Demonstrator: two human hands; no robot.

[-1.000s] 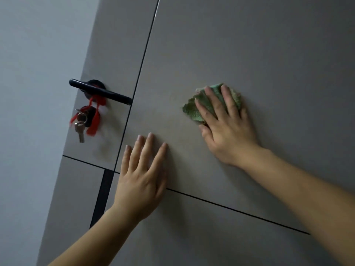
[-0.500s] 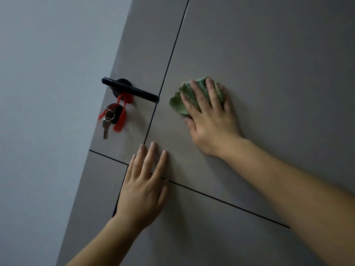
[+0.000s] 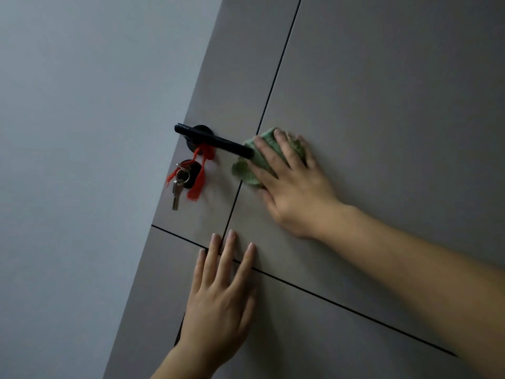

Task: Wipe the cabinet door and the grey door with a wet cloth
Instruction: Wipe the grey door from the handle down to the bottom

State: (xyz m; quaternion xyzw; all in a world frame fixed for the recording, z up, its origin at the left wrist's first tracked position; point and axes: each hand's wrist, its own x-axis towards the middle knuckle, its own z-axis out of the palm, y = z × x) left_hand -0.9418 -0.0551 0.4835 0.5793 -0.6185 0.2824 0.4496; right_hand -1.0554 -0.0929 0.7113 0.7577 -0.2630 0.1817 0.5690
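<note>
A crumpled green cloth (image 3: 243, 170) is pressed against the flat grey door (image 3: 382, 132) by the right hand (image 3: 295, 187). The grip of this hand is wide open: the fingers (image 3: 289, 154) are spread and nearly straight on top of the cloth, and nothing is curled around. The cloth is bunched under the fingers and lies over the thin dark vertical groove (image 3: 276, 77) of the door, with its left part shown just beside the free end of the black lever handle (image 3: 216, 142). Whether the cloth touches the handle cannot be told. The left hand (image 3: 221, 302) is laid flat on the door lower down, below the cloth and well apart from it. Its grip is also open, the fingers are straight and held close together, and nothing is held in it. Its fingertips (image 3: 232, 236) are placed where the vertical groove meets the thin dark horizontal groove (image 3: 341, 305). Under the handle a round black keyhole plate (image 3: 194, 169) is seen, and a small silver key (image 3: 176, 194) is hung there on a ring. A red cord with tassels (image 3: 198, 181) is tied around the handle and hangs beside the key. To the left of the door edge a plain pale grey wall (image 3: 82, 132) is seen.
</note>
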